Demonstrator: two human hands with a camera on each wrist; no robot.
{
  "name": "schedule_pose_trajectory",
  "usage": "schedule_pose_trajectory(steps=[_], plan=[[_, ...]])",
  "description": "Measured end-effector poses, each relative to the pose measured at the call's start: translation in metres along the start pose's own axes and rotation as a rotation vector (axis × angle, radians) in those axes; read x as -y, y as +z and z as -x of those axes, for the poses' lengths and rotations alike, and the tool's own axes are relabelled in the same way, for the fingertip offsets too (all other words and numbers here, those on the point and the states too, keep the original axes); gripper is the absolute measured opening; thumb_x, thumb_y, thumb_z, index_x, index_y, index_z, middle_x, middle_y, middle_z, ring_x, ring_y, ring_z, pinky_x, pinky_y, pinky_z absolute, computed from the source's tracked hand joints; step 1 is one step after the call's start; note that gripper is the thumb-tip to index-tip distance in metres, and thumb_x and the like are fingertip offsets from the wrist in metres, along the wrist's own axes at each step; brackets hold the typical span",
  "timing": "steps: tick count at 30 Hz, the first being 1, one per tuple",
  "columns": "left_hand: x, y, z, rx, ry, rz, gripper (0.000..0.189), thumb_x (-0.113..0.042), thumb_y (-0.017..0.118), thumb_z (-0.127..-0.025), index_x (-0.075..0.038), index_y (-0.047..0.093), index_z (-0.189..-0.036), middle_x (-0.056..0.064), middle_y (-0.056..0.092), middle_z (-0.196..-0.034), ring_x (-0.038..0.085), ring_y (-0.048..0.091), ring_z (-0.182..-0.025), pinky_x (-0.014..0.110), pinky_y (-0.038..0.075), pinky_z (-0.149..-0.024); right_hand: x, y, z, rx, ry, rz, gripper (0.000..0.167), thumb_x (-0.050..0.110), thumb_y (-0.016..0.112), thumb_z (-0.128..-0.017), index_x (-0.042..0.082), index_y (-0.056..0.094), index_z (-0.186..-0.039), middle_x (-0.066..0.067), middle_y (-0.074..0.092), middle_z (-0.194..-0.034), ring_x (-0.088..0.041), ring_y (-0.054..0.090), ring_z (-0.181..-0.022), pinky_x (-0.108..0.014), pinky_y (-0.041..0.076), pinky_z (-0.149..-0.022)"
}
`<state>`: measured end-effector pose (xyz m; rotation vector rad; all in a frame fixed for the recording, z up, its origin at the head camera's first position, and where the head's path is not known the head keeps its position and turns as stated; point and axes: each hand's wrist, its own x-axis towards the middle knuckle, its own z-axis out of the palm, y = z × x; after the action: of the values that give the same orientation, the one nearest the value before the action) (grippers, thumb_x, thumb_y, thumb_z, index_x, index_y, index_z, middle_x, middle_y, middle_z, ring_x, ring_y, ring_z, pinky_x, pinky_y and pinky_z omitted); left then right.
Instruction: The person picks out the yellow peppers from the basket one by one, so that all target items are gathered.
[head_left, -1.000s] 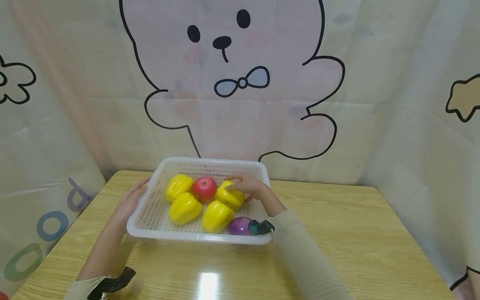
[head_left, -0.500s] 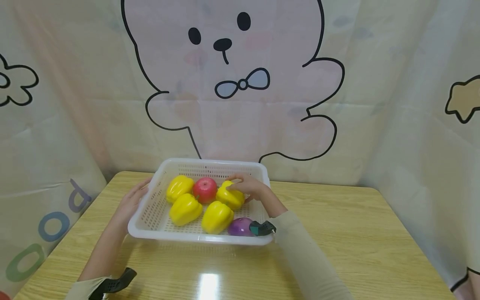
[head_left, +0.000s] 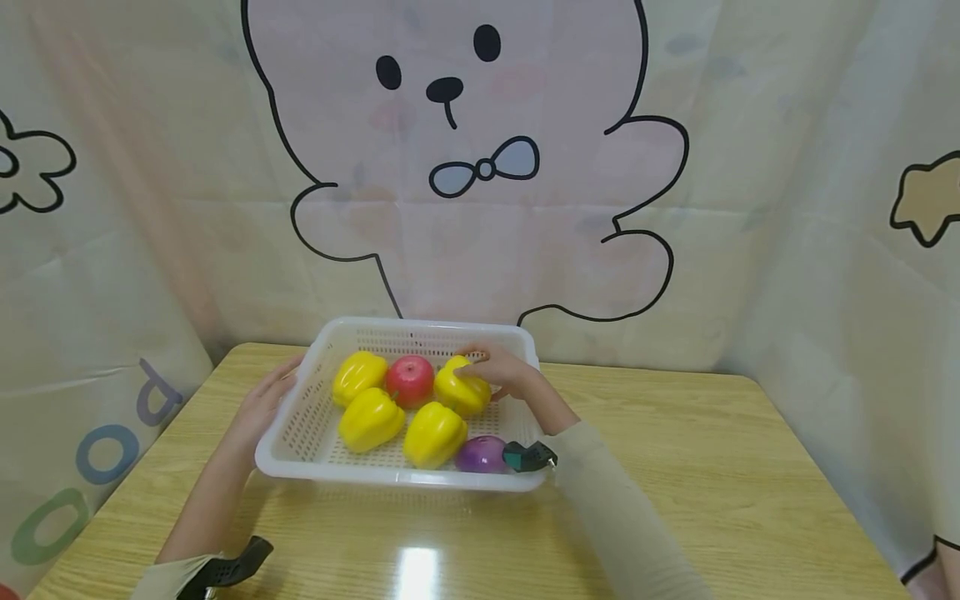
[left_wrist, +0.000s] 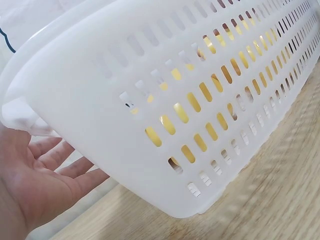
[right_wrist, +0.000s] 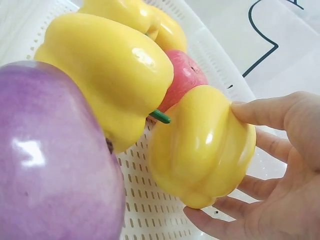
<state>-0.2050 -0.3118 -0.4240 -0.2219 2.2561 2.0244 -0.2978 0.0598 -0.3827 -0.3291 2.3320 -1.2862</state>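
A white perforated plastic basket (head_left: 397,477) stands on the table, holding several yellow bell peppers, a red apple-like fruit (head_left: 410,381) and a shiny purple rounded vegetable (head_left: 480,454). My right hand (head_left: 508,372) reaches inside and grips the rear-right yellow bell pepper (head_left: 467,393). In the right wrist view its thumb lies on the pepper's upper side, with fingers (right_wrist: 215,222) around the far side and underneath. My left hand (head_left: 262,408) rests against the basket's left end. The left wrist view shows its loosely extended fingers (left_wrist: 80,170) by the end wall, below the rim.
Two more peppers (head_left: 360,377) (head_left: 371,419) lie at the basket's left, and another pepper (head_left: 435,435) at front centre. A wooden table (head_left: 697,467) extends to the right. A printed cloth backdrop (head_left: 480,242) hangs close behind the basket.
The pepper in my right hand has shifted slightly up and to the right, away from the red fruit. My left hand and the basket stay nearly still.
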Motion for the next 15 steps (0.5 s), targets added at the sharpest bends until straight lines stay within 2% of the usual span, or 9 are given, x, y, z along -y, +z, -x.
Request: schedule_pose_trajectory(steps=[3,6,8,15], plan=[[0.000,0.000,0.000,-0.004,-0.002,-0.005,0.066,-0.053,0.038,-0.113,-0.027,0.019,-0.171,-0.019,0.058,-0.126,-0.001,0.067,-0.102,0.025,0.059,-0.087,0.003,-0.002,0.001,-0.006,-0.006,-0.007,0.046,0.025,0.066,-0.102,0.012,0.058,-0.145,-0.021,0.055,-0.148,-0.043,0.055,-0.133,-0.069,0.053,-0.098],[0.001,-0.001,0.000,-0.004,-0.011,-0.006,0.065,-0.053,0.037,-0.113,-0.029,0.020,-0.171,-0.009,0.057,-0.137,-0.001,0.067,-0.102,0.025,0.059,-0.087,0.005,-0.003,0.001,-0.011,-0.005,-0.020,0.048,0.026,0.066,-0.103,0.011,0.056,-0.147,-0.022,0.053,-0.150,-0.044,0.054,-0.134,-0.069,0.052,-0.099],[0.001,-0.001,0.000,0.000,-0.015,-0.003,0.065,-0.054,0.037,-0.113,-0.030,0.020,-0.171,-0.006,0.054,-0.141,-0.001,0.066,-0.103,0.026,0.059,-0.087,0.006,-0.004,0.002,-0.016,0.001,-0.028,0.048,0.027,0.066,-0.103,0.011,0.055,-0.147,-0.023,0.052,-0.150,-0.044,0.054,-0.134,-0.069,0.052,-0.099],[0.000,0.000,0.000,0.006,-0.012,0.017,0.065,-0.052,0.038,-0.113,-0.028,0.019,-0.171,-0.019,0.058,-0.124,-0.001,0.067,-0.102,0.026,0.059,-0.087,0.011,-0.008,0.008,-0.018,-0.005,-0.029,0.050,0.029,0.064,-0.104,0.011,0.051,-0.148,-0.024,0.050,-0.153,-0.044,0.054,-0.135,-0.068,0.052,-0.100]])
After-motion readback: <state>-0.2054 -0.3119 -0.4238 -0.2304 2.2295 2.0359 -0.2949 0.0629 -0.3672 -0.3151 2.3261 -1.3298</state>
